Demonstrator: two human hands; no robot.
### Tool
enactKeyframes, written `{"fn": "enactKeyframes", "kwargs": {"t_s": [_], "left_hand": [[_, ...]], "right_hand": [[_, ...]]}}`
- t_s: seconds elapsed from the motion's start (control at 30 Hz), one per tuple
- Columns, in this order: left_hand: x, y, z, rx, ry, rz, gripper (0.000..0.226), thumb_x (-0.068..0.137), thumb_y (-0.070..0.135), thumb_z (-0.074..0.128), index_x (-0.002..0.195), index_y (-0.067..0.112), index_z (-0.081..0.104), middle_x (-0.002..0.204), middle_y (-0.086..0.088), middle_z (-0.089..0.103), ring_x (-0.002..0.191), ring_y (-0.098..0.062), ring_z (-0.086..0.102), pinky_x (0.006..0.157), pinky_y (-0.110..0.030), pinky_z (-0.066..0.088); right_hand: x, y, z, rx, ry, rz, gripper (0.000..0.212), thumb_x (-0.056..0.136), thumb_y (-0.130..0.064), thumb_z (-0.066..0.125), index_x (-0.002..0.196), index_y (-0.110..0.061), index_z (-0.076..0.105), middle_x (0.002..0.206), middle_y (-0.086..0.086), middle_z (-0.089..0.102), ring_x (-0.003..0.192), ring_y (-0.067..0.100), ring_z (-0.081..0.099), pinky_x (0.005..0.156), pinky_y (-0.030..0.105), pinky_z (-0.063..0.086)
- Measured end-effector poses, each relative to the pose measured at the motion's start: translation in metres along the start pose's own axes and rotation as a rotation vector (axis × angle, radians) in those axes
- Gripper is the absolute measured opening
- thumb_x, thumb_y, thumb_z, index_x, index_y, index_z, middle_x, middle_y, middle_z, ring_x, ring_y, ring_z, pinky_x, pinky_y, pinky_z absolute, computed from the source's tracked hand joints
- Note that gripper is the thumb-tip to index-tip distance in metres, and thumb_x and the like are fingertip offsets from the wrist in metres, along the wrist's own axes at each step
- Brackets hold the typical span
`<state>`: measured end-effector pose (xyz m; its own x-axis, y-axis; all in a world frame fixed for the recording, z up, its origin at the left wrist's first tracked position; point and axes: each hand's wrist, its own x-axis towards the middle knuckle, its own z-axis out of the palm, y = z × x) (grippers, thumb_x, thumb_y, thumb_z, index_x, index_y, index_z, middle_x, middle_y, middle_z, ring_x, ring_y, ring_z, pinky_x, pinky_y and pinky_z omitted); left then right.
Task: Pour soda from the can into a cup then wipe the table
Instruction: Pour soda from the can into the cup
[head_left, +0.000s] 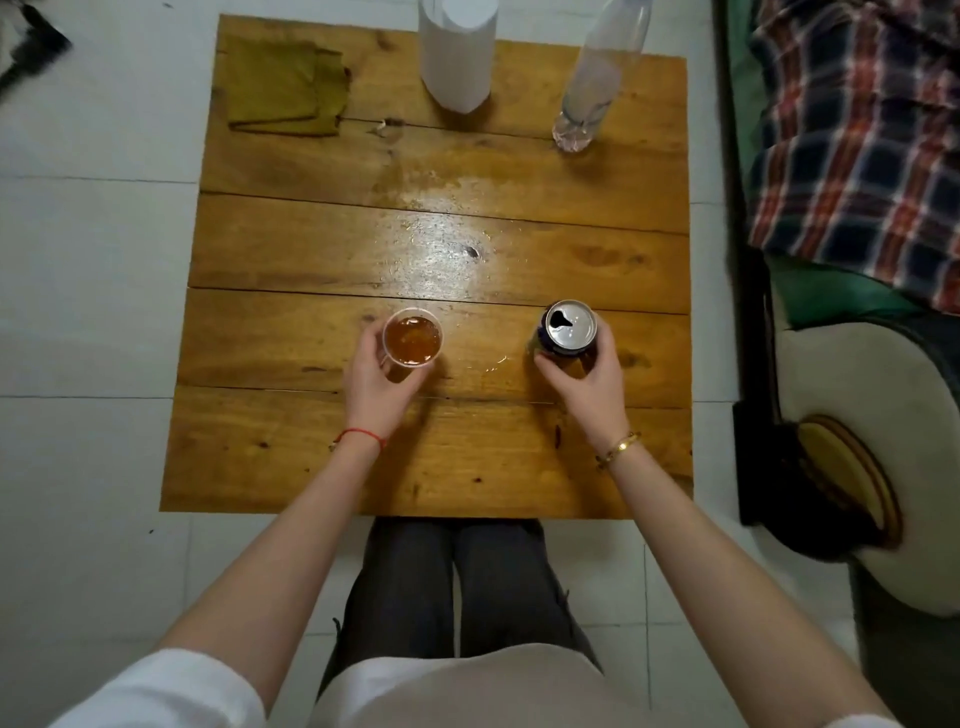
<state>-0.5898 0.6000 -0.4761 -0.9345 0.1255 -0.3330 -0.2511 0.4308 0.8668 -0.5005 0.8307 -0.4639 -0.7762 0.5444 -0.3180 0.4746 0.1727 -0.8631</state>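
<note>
Glare on table (447, 228) (overhead), warped edges

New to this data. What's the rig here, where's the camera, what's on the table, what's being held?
There is no robot: a person works with two bare hands. The single picture comes from a wide-angle camera worn on the head, looking down at a wooden table. The left hand grips a clear cup holding amber soda. The right hand grips an opened can, standing upright. Both look to be resting on the table. At the far edge lie a folded olive cloth, a white cylinder and a clear plastic bottle. The table's middle looks wet, with droplets, so wiping seems still to come.
</note>
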Motion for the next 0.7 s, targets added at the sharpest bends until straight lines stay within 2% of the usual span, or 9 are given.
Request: {"fn": "enactKeyframes", "kwargs": {"t_s": [0.07, 0.17, 0.23, 0.33, 0.53, 0.7], "left_hand": [[0.000, -0.005, 0.002, -0.006, 0.006, -0.011, 0.067, 0.071, 0.012, 0.086, 0.125, 0.028, 0.049, 0.122, 0.008, 0.057, 0.111, -0.003, 0.057, 0.102, -0.026, 0.048], [0.001, -0.011, 0.004, -0.015, 0.002, -0.014, 0.068, 0.071, 0.011, 0.085, 0.126, 0.026, 0.048, 0.126, 0.004, 0.057, 0.117, -0.010, 0.057, 0.104, -0.029, 0.047], [0.002, -0.014, 0.006, -0.009, -0.006, -0.016, 0.068, 0.071, 0.011, 0.085, 0.127, 0.024, 0.048, 0.127, 0.003, 0.056, 0.120, -0.013, 0.056, 0.105, -0.029, 0.047], [0.002, -0.015, 0.008, -0.011, -0.013, -0.028, 0.069, 0.072, 0.010, 0.084, 0.130, 0.020, 0.048, 0.128, 0.004, 0.055, 0.120, -0.012, 0.055, 0.101, -0.019, 0.045], [0.003, -0.017, 0.010, -0.035, -0.027, -0.043, 0.072, 0.072, 0.006, 0.083, 0.134, 0.016, 0.048, 0.130, 0.002, 0.054, 0.121, -0.010, 0.054, 0.099, -0.013, 0.045], [0.003, -0.020, 0.010, 0.001, -0.032, -0.030, 0.074, 0.073, 0.008, 0.084, 0.136, 0.016, 0.047, 0.136, 0.000, 0.054, 0.125, -0.012, 0.053, 0.106, -0.022, 0.044]], "right_hand": [[0.001, 0.006, 0.002, -0.006, 0.005, -0.001, 0.073, 0.072, -0.025, 0.084, 0.135, -0.022, 0.046, 0.127, -0.014, 0.056, 0.117, -0.006, 0.051, 0.103, 0.018, 0.039], [0.001, 0.014, 0.005, -0.018, 0.012, -0.011, 0.074, 0.071, -0.029, 0.083, 0.134, -0.023, 0.046, 0.130, -0.009, 0.057, 0.121, 0.005, 0.052, 0.107, 0.030, 0.042], [0.001, 0.016, 0.006, -0.013, 0.014, -0.018, 0.073, 0.071, -0.029, 0.083, 0.134, -0.022, 0.046, 0.129, -0.008, 0.058, 0.121, 0.007, 0.054, 0.108, 0.034, 0.042], [0.001, 0.020, 0.009, 0.005, 0.003, -0.019, 0.073, 0.072, -0.026, 0.084, 0.135, -0.021, 0.046, 0.130, -0.008, 0.058, 0.122, 0.008, 0.054, 0.108, 0.037, 0.042], [0.001, 0.029, 0.012, 0.031, -0.009, 0.002, 0.075, 0.069, -0.033, 0.083, 0.133, -0.026, 0.045, 0.130, -0.008, 0.057, 0.123, 0.011, 0.054, 0.108, 0.044, 0.042], [0.001, 0.035, 0.013, 0.049, -0.011, 0.011, 0.077, 0.068, -0.036, 0.082, 0.134, -0.026, 0.044, 0.131, -0.009, 0.057, 0.124, 0.011, 0.053, 0.108, 0.045, 0.042]]}}
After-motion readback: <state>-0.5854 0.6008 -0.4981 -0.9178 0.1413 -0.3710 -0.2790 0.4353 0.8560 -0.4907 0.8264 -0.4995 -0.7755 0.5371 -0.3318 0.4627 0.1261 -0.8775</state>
